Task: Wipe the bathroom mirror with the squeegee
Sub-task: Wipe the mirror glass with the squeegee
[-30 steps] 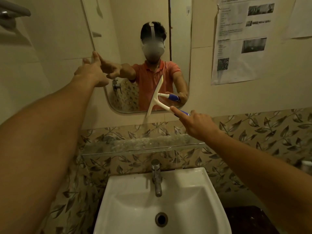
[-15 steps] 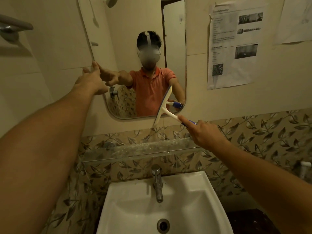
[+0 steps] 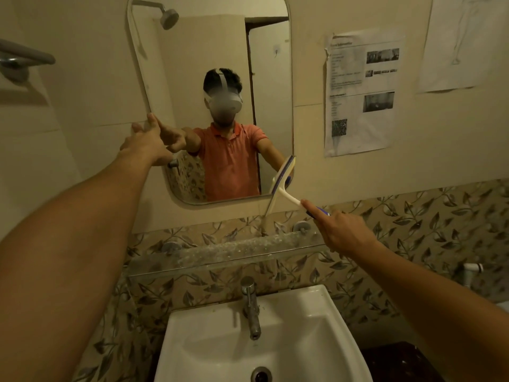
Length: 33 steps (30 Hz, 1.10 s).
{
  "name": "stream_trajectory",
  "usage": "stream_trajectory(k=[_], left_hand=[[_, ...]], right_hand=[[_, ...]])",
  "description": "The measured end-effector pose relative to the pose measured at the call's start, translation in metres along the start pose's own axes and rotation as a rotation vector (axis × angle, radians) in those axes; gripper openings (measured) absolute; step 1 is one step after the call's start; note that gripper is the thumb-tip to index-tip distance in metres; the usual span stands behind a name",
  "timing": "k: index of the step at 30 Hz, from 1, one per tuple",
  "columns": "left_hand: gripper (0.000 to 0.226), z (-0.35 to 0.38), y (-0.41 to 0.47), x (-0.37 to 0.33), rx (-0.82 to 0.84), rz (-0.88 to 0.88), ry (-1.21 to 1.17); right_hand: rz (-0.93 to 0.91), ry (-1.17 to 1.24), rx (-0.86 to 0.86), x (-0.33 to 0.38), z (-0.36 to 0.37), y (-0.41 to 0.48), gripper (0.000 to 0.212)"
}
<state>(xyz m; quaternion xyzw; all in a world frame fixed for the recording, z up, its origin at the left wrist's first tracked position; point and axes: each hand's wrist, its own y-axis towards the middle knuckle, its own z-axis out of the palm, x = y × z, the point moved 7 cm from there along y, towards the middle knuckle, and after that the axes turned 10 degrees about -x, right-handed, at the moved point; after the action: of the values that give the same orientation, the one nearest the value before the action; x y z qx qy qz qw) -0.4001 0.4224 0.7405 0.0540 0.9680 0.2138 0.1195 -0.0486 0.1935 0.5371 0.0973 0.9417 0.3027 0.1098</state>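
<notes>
The mirror (image 3: pixel 192 64) with rounded corners hangs on the wall above the sink. A white squeegee (image 3: pixel 281 186) with a blue handle lies tilted against the mirror's lower right corner, its lower end past the mirror's bottom edge. My right hand (image 3: pixel 344 232) grips its handle, index finger stretched along the shaft. My left hand (image 3: pixel 146 142) rests on the mirror's left edge with its fingers spread. My reflection in an orange shirt fills the lower glass.
A dusty glass shelf (image 3: pixel 225 252) runs under the mirror. Below it are a chrome tap (image 3: pixel 252 307) and a white sink (image 3: pixel 316 326). Printed sheets (image 3: pixel 360 92) are taped to the wall at right. A towel rail (image 3: pixel 24 56) sticks out at left.
The squeegee has slid right across the lower mirror to its right corner. The view has tilted up, showing more of the mirror. My left hand stays on the left edge.
</notes>
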Motion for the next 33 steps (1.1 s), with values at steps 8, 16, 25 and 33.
stream_trajectory(k=[8, 16, 25, 33], left_hand=[[0.111, 0.001, 0.004, -0.003, 0.0, -0.001, -0.01], [0.113, 0.0, 0.004, -0.001, 0.008, 0.022, -0.025], [0.11, -0.003, 0.004, -0.002, -0.026, 0.043, 0.002], [0.108, -0.004, 0.007, -0.002, -0.051, 0.048, 0.028]], right_hand=[[-0.002, -0.044, -0.038, -0.017, -0.02, -0.03, 0.06], [-0.042, -0.054, -0.078, 0.0, -0.027, -0.037, 0.06], [-0.174, 0.023, -0.208, 0.079, -0.049, 0.031, 0.059], [-0.292, 0.091, -0.243, 0.139, -0.06, 0.08, 0.06]])
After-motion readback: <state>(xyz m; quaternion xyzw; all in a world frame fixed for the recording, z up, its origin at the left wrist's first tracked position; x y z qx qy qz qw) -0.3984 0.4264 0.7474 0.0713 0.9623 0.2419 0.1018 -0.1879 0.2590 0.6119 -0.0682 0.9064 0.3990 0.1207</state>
